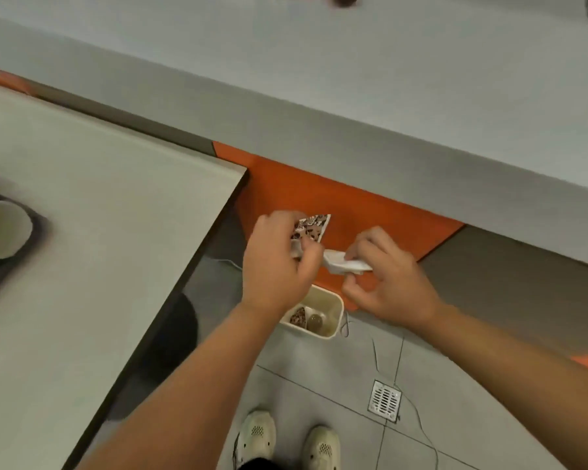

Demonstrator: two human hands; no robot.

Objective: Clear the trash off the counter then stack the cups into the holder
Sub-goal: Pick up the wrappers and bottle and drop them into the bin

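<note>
My left hand (279,262) grips a patterned brown-and-white wrapper (311,227) above the floor, right of the counter. My right hand (387,276) pinches a crumpled white napkin (345,264) beside it; the two pieces of trash nearly touch. Directly below both hands stands a small cream bin (335,312) on the floor, holding another patterned wrapper and a round dark object. A white paper cup (2,228) sits on a dark tray (38,225) at the counter's left edge.
The white counter (99,249) fills the left side, its dark edge running diagonally. A grey ledge (387,113) crosses the back above an orange wall panel (319,191). On the tiled floor are a metal drain (385,400), a thin cable and my shoes (287,442).
</note>
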